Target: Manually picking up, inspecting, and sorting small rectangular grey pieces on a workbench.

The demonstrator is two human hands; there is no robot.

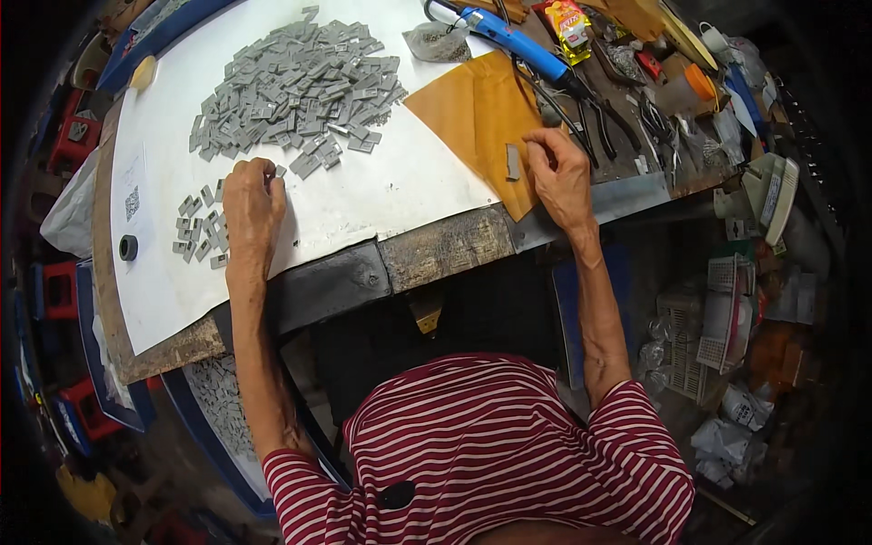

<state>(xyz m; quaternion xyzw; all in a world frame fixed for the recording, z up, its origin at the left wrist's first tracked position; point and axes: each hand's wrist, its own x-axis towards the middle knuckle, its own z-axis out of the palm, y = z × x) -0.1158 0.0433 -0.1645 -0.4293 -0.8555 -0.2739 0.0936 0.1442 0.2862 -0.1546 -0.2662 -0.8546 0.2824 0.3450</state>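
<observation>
Palm down over the white sheet, my left hand (252, 204) has its fingers curled together, with a small grey rectangular piece (280, 171) at the fingertips. Beyond it rises a large heap of similar grey pieces (295, 86). A smaller spread of grey pieces (202, 225) lies just left of that hand. On the right, my right hand (561, 177) is closed, its thumb and forefinger drawn together above a brown sheet (468, 109). Close to these fingertips is a longer grey strip (512, 163). What the right fingers hold, if anything, is hidden.
A blue-handled power tool (522, 44), pliers (618, 127) and a bag of small parts (436, 43) crowd the table's back right. A black ring (128, 247) sits at the left. Below the worn table edge (445, 247) stands a blue tray (204, 409) of grey pieces.
</observation>
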